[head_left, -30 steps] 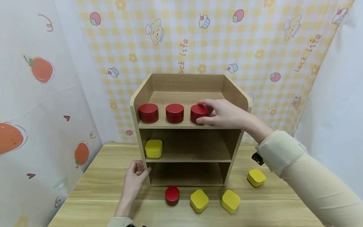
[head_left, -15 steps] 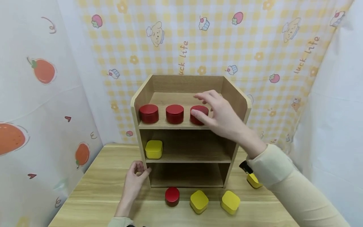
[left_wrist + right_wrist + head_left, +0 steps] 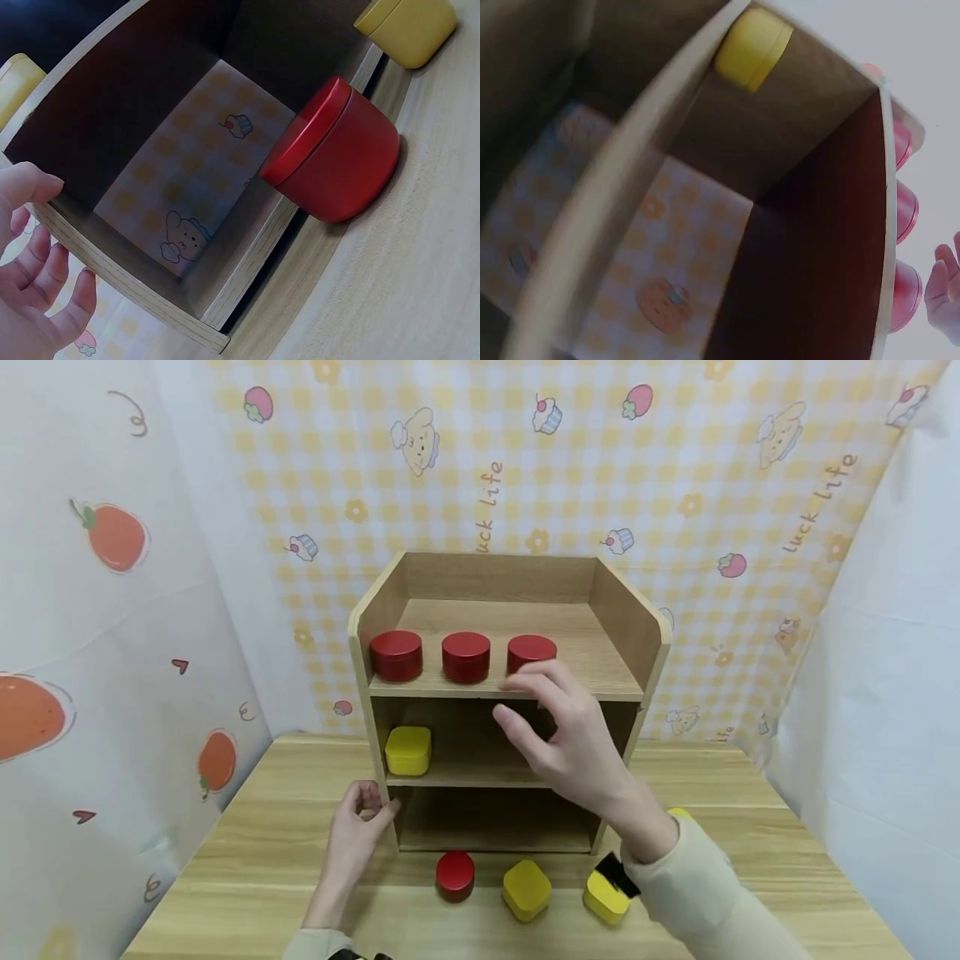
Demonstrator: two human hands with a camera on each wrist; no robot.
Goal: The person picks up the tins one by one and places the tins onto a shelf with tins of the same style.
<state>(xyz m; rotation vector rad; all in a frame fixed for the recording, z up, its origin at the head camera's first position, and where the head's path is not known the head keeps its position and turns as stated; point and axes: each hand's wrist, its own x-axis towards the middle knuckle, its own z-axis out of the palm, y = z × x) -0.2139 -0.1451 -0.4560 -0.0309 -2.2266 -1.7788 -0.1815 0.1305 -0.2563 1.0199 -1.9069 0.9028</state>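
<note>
A small wooden shelf point(image 3: 630, 622) has three tiers. My left hand point(image 3: 356, 831) holds its left side panel low down, thumb at the front edge and fingers on the outer side. Empty and with fingers spread in a loose curve, my right hand point(image 3: 577, 747) hovers before the middle tier. Three round red tins stand in a row on top: a left one point(image 3: 397, 657), a middle one point(image 3: 466, 658) and a right one point(image 3: 532, 648), its lower part hidden by my right fingers. On the middle tier's left end sits a yellow square tin point(image 3: 408, 752).
On the table point(image 3: 247, 860), before the shelf, lie a red tin point(image 3: 455, 877), a yellow tin point(image 3: 527, 891) and another yellow tin point(image 3: 604, 900), partly covered by my right wrist strap. A further yellow tin point(image 3: 681, 812) is mostly hidden by the sleeve. Patterned cloth point(image 3: 465, 460) hangs behind.
My right hand has let go of the right red tin on the top tier and moved down and toward me. The tin stays put. My left hand has not moved.
</note>
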